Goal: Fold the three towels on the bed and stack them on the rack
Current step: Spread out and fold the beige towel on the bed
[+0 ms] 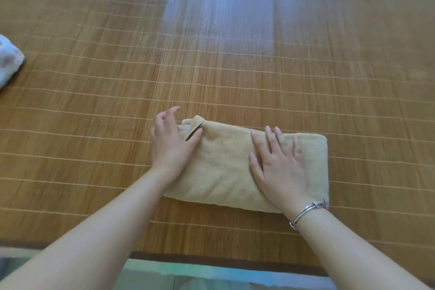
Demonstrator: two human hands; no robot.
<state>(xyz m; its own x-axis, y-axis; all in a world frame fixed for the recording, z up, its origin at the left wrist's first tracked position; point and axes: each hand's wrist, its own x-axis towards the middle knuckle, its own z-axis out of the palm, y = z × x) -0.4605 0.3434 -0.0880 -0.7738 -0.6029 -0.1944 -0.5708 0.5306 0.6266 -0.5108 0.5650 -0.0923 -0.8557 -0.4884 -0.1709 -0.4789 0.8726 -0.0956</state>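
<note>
- Landmark for all positions: the tan, soft terry towel, folded into a thick oblong, lying on the woven bamboo mat that covers the bed, near the mat's front edge.
- Far to the left of the tan towel, at the frame edge: a white bundle of cloth with faint pinkish spots. We judge it another of the towels, not yet folded; most of it is cut off.
- At the tan towel's left end: our left hand, fingers spread and loose, gripping nothing, thumb lying against a small loop or flap of fabric that sticks up at the far corner.
- On the tan towel's right half: our right hand, flat, fingers straight and spread, pressing the cloth down. A thin silver bangle sits on that wrist.
- Step in hand, by our judgement: smoothing before the next fold or lift. To do it well we tuck the loose corner flap under, keep the right palm as anchor, and square the edges.
- Count: tan towels 1; white bundles 1; a third towel not in view; hands 2; bangles 1; mats 1; rack not in view.
</note>
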